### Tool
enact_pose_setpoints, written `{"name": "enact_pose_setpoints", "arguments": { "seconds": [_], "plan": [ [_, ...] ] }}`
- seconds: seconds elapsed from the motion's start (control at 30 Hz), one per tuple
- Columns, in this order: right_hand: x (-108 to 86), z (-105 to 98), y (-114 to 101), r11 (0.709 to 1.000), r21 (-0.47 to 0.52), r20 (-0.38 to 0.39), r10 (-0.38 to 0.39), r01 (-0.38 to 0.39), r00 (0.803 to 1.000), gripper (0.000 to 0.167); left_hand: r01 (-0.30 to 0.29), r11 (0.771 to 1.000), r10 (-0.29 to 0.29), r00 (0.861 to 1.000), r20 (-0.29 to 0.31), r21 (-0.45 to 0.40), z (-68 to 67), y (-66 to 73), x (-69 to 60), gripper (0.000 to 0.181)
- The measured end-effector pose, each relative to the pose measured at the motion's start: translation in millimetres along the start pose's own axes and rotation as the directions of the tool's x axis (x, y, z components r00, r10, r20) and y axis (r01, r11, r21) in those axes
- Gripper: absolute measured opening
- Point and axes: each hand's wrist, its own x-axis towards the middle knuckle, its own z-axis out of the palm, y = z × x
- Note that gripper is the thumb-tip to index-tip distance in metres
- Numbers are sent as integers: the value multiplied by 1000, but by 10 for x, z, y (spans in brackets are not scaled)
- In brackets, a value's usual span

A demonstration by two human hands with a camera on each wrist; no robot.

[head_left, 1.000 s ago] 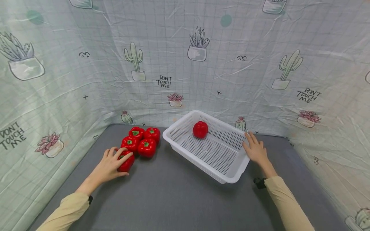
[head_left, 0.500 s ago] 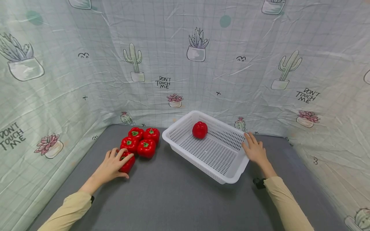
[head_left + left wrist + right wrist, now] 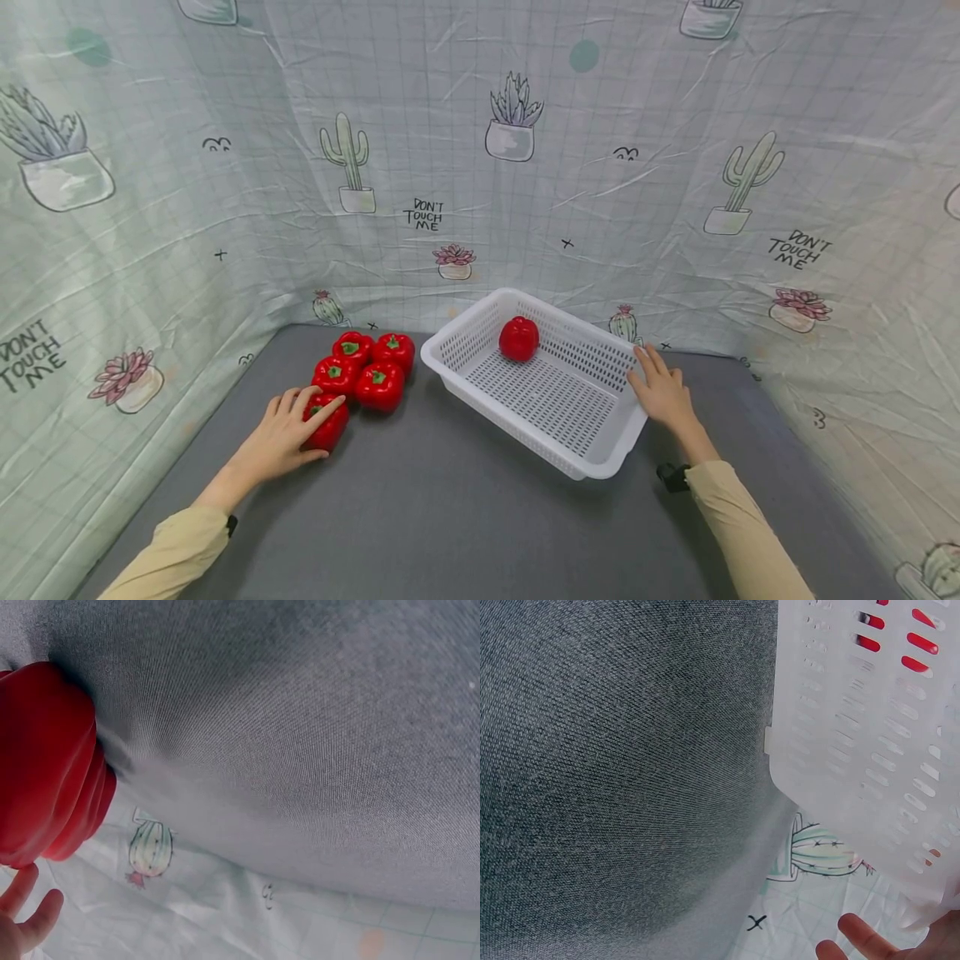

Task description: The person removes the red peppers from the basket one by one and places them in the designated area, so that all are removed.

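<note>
My left hand spans a glossy red bell pepper, fingers over its top and far side, thumb at its near side. In the left wrist view a fingertip touches the pepper while another finger stands apart from it. My right hand holds the right end of a white perforated plastic basket, thumb inside the rim. Two fingers stick out loosely beside the basket wall in the right wrist view. One red bell pepper lies inside the basket.
Several more red bell peppers stand grouped behind the left hand, green stems up. Grey cloth covers the table. A pale curtain with cactus prints hangs around the back and sides.
The pepper under my left hand shifted slightly toward the right and back again. Its fingers lie a little further back on it now. The right hand and basket stay put.
</note>
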Motion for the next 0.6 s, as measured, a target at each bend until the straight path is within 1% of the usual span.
{"name": "enact_pose_setpoints", "arguments": {
  "seconds": [0.13, 0.2, 0.47, 0.6],
  "plan": [
    [-6, -5, 3, 1000, 3, -1, 0, 0, 1000, 56, -6, 1000, 6, 1000, -17, 1, 4, 7, 12, 84],
    [-8, -4, 5, 1000, 2, -3, 0, 0, 1000, 56, -4, 1000, 4, 1000, -20, 6, 9, 14, 18, 82],
    [-2, 17, 9, 1000, 2, -5, 0, 0, 1000, 56, 22, 998, -21, 1000, -21, 52, 20, 55, 24, 89],
    [-4, 23, 8, 1000, -1, -9, 1, -1, 1000, 56, 32, 998, -31, 999, -30, 47, 20, 64, 17, 91]
  ]
}}
